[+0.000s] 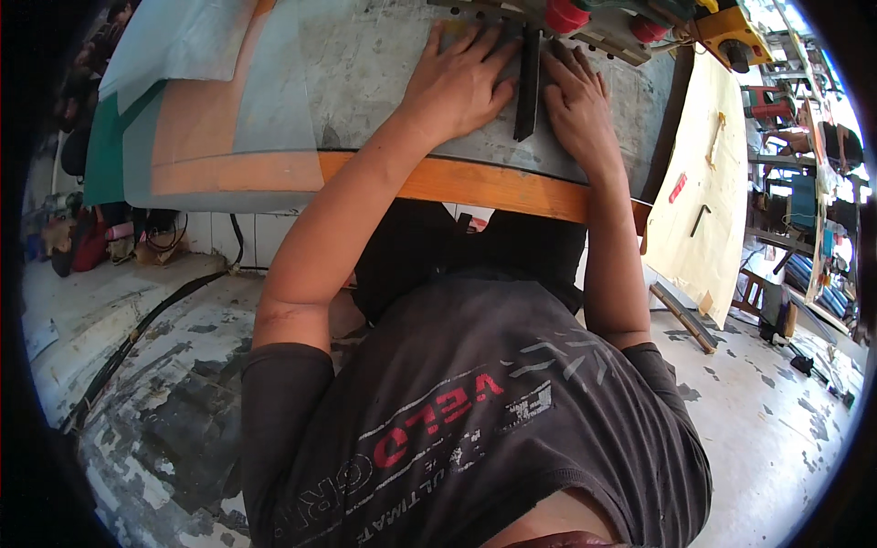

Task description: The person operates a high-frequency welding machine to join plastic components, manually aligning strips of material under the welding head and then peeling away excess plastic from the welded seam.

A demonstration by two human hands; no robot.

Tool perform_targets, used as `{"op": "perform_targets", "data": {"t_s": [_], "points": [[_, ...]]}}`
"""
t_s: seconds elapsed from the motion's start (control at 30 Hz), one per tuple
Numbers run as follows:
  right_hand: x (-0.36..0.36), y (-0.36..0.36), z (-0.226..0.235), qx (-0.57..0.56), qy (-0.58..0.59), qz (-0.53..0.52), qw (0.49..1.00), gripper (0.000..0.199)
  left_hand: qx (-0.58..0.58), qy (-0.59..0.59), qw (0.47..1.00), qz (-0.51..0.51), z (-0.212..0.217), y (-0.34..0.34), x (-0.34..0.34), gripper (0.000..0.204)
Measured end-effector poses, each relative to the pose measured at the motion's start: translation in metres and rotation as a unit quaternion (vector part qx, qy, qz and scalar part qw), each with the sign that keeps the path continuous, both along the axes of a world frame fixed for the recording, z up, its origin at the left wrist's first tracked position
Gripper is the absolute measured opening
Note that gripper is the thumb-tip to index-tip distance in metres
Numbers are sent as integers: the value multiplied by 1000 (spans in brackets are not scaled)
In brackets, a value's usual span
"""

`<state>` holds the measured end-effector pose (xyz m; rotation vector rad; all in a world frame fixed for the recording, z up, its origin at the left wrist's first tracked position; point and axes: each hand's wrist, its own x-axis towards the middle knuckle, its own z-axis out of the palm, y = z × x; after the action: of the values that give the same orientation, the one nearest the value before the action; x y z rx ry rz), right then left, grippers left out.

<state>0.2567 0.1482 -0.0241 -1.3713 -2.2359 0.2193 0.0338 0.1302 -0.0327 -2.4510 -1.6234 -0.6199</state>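
My left hand [461, 87] lies palm down on the grey, scuffed worktop [365, 68], its fingers spread and pointing away from me. To its right, my right hand [582, 114] also rests flat, fingers stretched toward the far side. Between the two hands a narrow black bar [527, 91] runs from the far edge toward me, close to my left thumb. Beyond the fingertips sits a metal fixture [603, 46] with holes and two red knobs [566, 15]. Neither hand visibly grips anything; the fingertips are partly in shadow.
Translucent sheets [192, 119] overhang the worktop's left side. A yellow box with a black button [735, 41] stands at the far right. On the right, a cream sheet [703, 183] carries a hex key [700, 220] and a small red item [677, 188]. A black cable [146, 320] crosses the floor.
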Motion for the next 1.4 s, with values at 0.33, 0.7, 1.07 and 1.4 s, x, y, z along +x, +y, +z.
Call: {"op": "perform_targets", "data": {"t_s": [0.33, 0.7, 1.07, 1.4], "points": [[-7, -44, 14, -32, -34, -14, 999, 63, -65, 4, 998, -22, 16, 1, 6, 58], [-3, -81, 9, -24, -62, 35, 997, 62, -94, 25, 995, 2, 19, -7, 9, 61], [2, -70, 15, -22, -15, 69, 997, 50, -51, -42, 994, -85, 31, -6, 6, 50], [4, -79, 8, 11, 16, 96, 995, 37, -108, -50, 980, -160, 16, -39, -5, 56]]}}
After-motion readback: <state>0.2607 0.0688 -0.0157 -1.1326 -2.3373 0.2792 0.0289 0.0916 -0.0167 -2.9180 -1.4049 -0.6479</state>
